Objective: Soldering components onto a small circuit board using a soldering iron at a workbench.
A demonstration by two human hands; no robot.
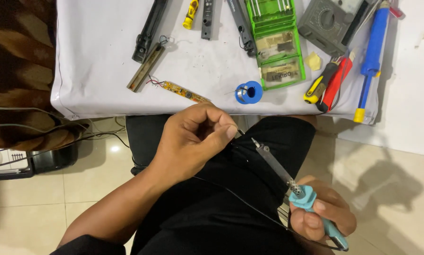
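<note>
My left hand (193,137) is held above my lap with its fingers pinched together on a thin dark wire (240,133) that barely shows at the fingertips. My right hand (323,215) grips the light blue handle of a soldering iron (273,163). The iron's metal tip points up and left, stopping just short of my left fingertips. A thin black cord (240,200) runs across my black trousers toward the iron's handle.
A low white table (103,71) lies ahead with a narrow orange circuit board (183,91), a blue solder spool (249,92), a green parts box (276,42), a grey multimeter (328,21), a blue desoldering pump (372,52), pliers (328,85) and black casing parts (148,30). Tiled floor surrounds me.
</note>
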